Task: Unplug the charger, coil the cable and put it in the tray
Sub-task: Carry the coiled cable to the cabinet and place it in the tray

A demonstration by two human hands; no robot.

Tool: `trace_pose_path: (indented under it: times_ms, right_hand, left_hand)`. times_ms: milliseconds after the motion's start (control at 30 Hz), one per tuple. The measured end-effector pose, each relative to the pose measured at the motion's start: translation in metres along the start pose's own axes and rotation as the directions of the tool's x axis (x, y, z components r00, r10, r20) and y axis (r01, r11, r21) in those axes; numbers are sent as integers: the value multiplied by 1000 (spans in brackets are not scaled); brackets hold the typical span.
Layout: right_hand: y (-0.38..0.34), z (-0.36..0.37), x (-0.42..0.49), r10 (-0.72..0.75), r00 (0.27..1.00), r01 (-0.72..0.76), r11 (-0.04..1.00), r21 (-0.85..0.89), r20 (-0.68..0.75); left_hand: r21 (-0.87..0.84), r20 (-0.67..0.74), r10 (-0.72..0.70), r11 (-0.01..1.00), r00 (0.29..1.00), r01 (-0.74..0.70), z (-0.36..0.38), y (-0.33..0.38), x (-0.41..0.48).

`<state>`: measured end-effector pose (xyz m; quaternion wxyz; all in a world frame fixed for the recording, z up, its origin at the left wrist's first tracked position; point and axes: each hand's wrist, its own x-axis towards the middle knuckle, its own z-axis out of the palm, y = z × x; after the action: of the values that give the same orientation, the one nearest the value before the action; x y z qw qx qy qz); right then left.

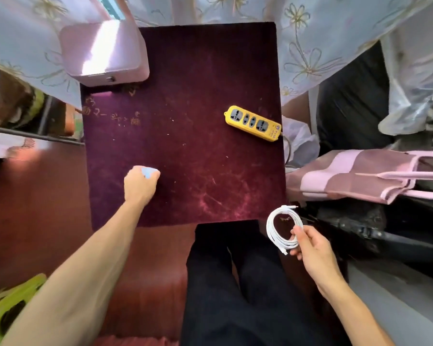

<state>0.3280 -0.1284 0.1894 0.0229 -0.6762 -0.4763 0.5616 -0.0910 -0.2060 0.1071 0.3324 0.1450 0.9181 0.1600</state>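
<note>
My right hand (313, 248) holds a white cable (278, 233) wound into a round coil, just off the near right corner of the dark red table (185, 158). My left hand (140, 186) rests on the table's near left part, fingers closed around a small pale blue-white charger block (148, 171). A yellow power strip (253, 123) lies at the table's right edge with all its sockets bare. A pink box-like tray (103, 53) sits at the far left corner.
Flowered curtains hang behind the table. A pink and brown striped bag (355, 176) lies to the right, with dark bags beside it. A green stool (8, 303) stands at lower left. My dark trousers (235, 283) are below the table edge.
</note>
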Motion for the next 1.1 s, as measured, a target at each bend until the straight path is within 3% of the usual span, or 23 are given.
trace_pose_path:
  times_ms: [133, 233, 367, 533, 667, 833, 967, 1100]
  right_hand:
    - [-9, -19, -22, -13, 999, 13, 1000, 26, 34]
    - [-22, -24, -25, -41, 992, 38, 999, 30, 121]
    - [-49, -19, -22, -106, 959, 123, 991, -50, 264]
    - [-80, 3, -8, -152, 897, 242, 955, -172, 415]
    - [-101, 39, -8, -163, 825, 352, 898, -265, 542]
    - [-121, 91, -36, -142, 710, 491, 802, -340, 690]
    - [-134, 151, -64, -134, 626, 593, 722, -357, 768]
    - [-150, 223, -94, -129, 538, 680, 651, -338, 833]
  left_hand:
    - [-241, 148, -90, 963, 985, 124, -12, -12, -93]
    - [-377, 201, -79, 914, 976, 152, -18, -19, -157]
    - [-529, 158, -117, 828, 981, 184, -27, -34, -236]
    - [-725, 27, -340, 641, 940, 253, -22, -58, -313]
    - [-833, -54, -545, 487, 837, 264, -7, -91, -368]
    - [-929, -21, -735, 265, 677, 259, 15, -129, -420]
    - [-983, 79, -834, 26, 546, 182, 19, -159, -434]
    - [-994, 106, -866, -79, 488, 76, 5, -194, -428]
